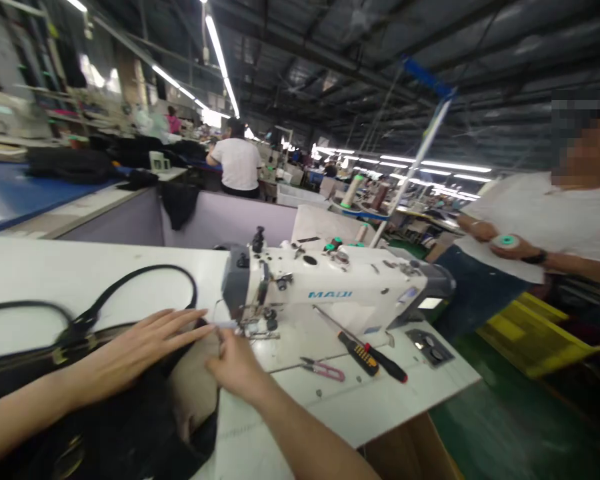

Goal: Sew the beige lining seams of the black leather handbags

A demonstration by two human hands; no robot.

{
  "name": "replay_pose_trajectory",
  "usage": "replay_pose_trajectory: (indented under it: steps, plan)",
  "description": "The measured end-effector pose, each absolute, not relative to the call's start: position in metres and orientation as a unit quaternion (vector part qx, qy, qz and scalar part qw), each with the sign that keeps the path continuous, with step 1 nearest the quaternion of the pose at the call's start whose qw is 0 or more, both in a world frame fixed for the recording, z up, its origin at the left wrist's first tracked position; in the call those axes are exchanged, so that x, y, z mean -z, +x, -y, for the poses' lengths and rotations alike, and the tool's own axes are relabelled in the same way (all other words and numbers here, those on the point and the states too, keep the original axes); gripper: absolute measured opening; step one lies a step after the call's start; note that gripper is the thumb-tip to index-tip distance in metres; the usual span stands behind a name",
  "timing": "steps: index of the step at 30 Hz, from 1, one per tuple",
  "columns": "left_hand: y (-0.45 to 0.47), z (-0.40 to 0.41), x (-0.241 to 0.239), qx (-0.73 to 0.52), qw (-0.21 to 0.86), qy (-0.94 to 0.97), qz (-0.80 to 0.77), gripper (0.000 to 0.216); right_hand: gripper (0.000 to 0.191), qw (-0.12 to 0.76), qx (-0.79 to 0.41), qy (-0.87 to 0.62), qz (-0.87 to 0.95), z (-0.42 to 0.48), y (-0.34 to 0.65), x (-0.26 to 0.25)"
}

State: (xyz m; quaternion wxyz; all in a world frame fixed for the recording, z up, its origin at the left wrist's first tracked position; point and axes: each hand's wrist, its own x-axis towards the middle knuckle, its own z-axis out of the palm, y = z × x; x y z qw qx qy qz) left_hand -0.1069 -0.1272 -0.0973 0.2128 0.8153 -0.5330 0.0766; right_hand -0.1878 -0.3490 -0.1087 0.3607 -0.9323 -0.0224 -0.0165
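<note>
The left hand (135,350) lies flat, its grip spread with fingers straight, on the black leather handbag with looped strap handles (105,427), which fills the near left of the white tabletop (55,273) and runs off the bottom edge of the view. The right hand (235,367), just beside the left fingertips, has its grip pressed together on the edge of the bag's beige lining panel (195,393), right at the needle end of the white industrial sewing machine with a blue brand name (330,283). Two handles arch up past the left grip: one dark loop (145,273) stands clear above the tabletop and another (25,307) trails to the left edge. To the right of the right grip lie three small tools, near one another: one pair of pink-handled thread snips (325,369), one black-and-yellow screwdriver (357,352) and one black-and-red screwdriver (387,365). Beyond them the tabletop is bare up to its right corner, which drops off to the green floor (505,427); behind the left grip a wide bare stretch reaches the far edge. One person in a white top (540,220) stands past that corner holding one teal-centred spool (505,241), well apart from both grips. Another person in white (237,163) sits far behind.
</note>
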Motion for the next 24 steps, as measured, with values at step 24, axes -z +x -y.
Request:
replay_pose_trajectory:
  steps: [24]
  plan:
    - [-0.088, 0.177, 0.099, 0.005, 0.107, 0.877, 0.469, 0.026, 0.022, 0.313, 0.182, -0.882, 0.302, 0.35, -0.281, 0.12]
